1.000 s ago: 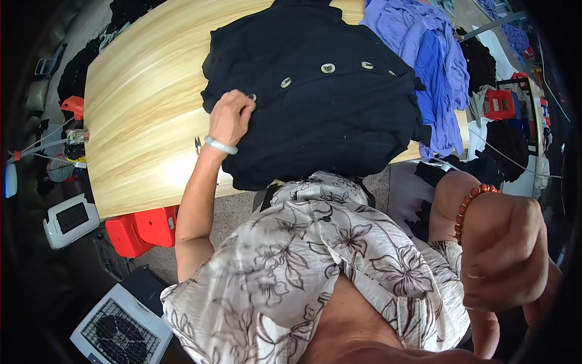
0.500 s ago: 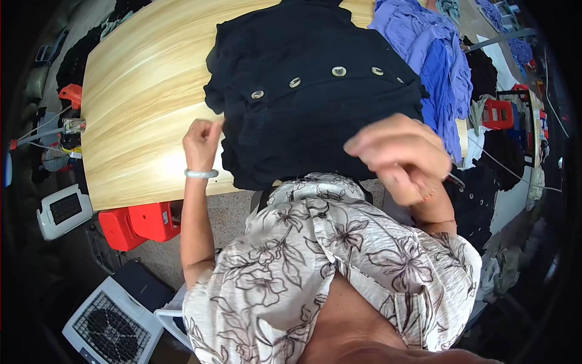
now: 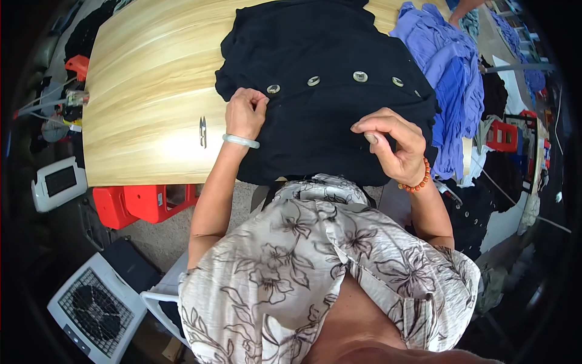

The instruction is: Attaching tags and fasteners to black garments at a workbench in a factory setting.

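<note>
Black cloth garment [image 3: 327,130]: spread over the upper middle of the frame, on the pale wood-grain table [image 3: 145,97], its lower edge hanging close against the person's body.
Round pale buttons with dark centres [image 3: 360,77]: a row across the garment, rising slightly from left to right, then dipping at the right end.
Left hand [image 3: 245,115]: at the garment's left side, just beside the leftmost button; thumb and forefinger tips are drawn together — whether cloth or thread is between them cannot be told.
Right hand [image 3: 400,148]: above the right part of the garment, fingers curled, thumb near the forefinger with a narrow gap showing; whether it holds something fine cannot be told.
Wrists: a pale green smooth bangle [image 3: 240,141] on the left, an orange-brown beaded bracelet [image 3: 418,181] on the right.
Small dark metal snips [image 3: 203,133]: lying on bare table left of the left hand, well apart from the garment.
Violet-blue crumpled cloth [image 3: 433,48]: heaped at the upper right, beside the garment; another person's hand [image 3: 464,12] reaches in beyond it.
Red plastic stools [image 3: 142,203]: lower left, below the table edge.
White boxy appliance with a round dark grille [image 3: 97,306]: bottom left corner.
</note>
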Demonstrator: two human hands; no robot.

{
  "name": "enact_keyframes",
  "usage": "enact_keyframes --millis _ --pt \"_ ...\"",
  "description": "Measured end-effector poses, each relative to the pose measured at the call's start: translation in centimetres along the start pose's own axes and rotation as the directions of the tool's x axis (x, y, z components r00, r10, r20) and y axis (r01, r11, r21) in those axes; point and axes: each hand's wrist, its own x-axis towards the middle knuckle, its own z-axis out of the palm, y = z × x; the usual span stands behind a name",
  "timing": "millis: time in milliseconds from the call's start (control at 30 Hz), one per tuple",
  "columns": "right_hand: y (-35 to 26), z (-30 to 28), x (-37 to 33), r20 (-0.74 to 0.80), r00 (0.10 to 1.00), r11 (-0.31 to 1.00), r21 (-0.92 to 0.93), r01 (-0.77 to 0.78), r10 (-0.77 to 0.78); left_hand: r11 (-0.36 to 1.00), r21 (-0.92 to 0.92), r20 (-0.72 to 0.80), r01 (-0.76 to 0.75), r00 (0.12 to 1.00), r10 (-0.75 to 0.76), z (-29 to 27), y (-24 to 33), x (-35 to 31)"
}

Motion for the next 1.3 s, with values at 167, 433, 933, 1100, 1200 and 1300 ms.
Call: enact_keyframes --millis 167,433,933,1100,1200,1300 --pt "0.9 1.3 4.3 0.153 0.985 0.996 -0.054 -0.068 0.075 0.990 -0.010 -0.142 -0.143 0.980 0.140 0.8 1.1 -0.9" --pt "7.2 14.7 16.9 0.589 0.794 0.988 -0.112 -0.104 0.150 0.991 -0.016 -0.212 -0.134 0.969 0.128 0.7 1.6 -2.7" --pt "16.2 45.6 15.2 0.754 0.142 0.765 -0.642 -0.054 0.642 0.950 -0.278 -0.393 -0.141 0.919 0.021 3.3 1.5 -4.6" --pt "15.2 44.4 14.8 0.776 0.397 0.830 -0.555 0.061 0.490 0.984 -0.123 -0.211 -0.129 0.972 0.101 3.1 1.6 -5.0" --pt "13.5 41.6 18.3 0.818 0.406 0.847 -0.505 0.168 0.407 0.962 0.119 -0.339 -0.245 0.901 0.271 2.7 1.8 -4.6" --pt "12.3 34.7 23.4 0.776 0.618 0.949 -0.277 0.152 0.127 0.985 -0.016 -0.378 -0.172 0.913 0.154 2.0 1.7 -4.6"
